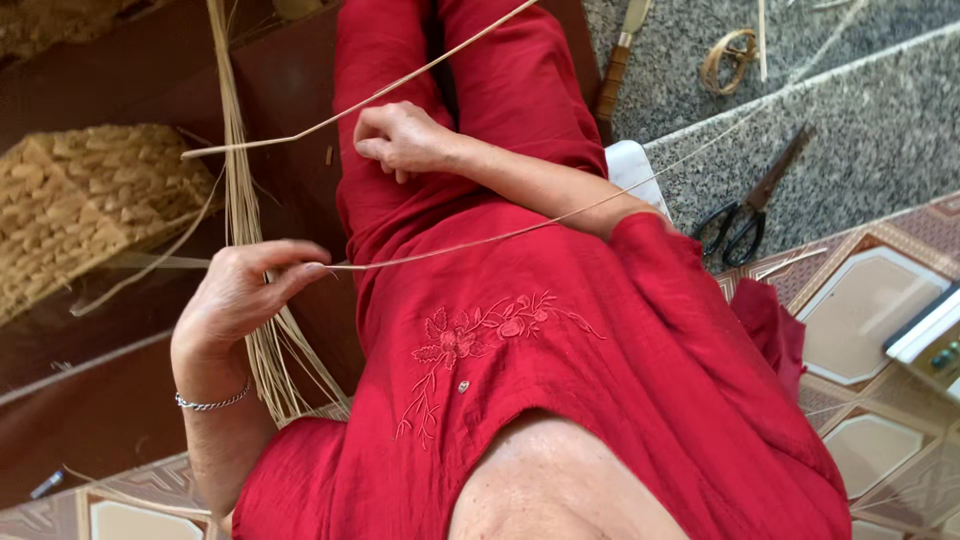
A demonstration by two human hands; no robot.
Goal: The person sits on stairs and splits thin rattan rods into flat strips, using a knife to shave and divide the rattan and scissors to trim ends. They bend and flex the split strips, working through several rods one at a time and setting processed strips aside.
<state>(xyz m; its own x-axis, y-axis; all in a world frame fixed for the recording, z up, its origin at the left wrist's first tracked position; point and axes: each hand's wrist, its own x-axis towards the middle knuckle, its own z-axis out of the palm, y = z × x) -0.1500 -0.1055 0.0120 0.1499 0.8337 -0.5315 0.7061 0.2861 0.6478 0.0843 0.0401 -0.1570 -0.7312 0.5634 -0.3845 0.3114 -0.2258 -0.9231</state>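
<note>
My left hand (pixel 240 295), a silver bracelet on its wrist, pinches the end of a thin pale fibre strand (pixel 500 232) between thumb and fingers. That strand runs right across my red-clothed lap and on over the stone step. My right hand (pixel 400 137) rests on my thigh with its fingers curled. A second bent strand (pixel 300 135) passes just above it; whether the hand grips this one I cannot tell. A bundle of long pale strands (pixel 243 170) lies beside my left hand, running away from me along the floor.
A woven straw basket (pixel 80 200) sits at the left. Black scissors (pixel 745 215) lie on the grey stone step at the right, with a coiled strip (pixel 730 55) and a wooden-handled tool (pixel 618 65) farther back. A white seat corner (pixel 635 165) shows under my right arm.
</note>
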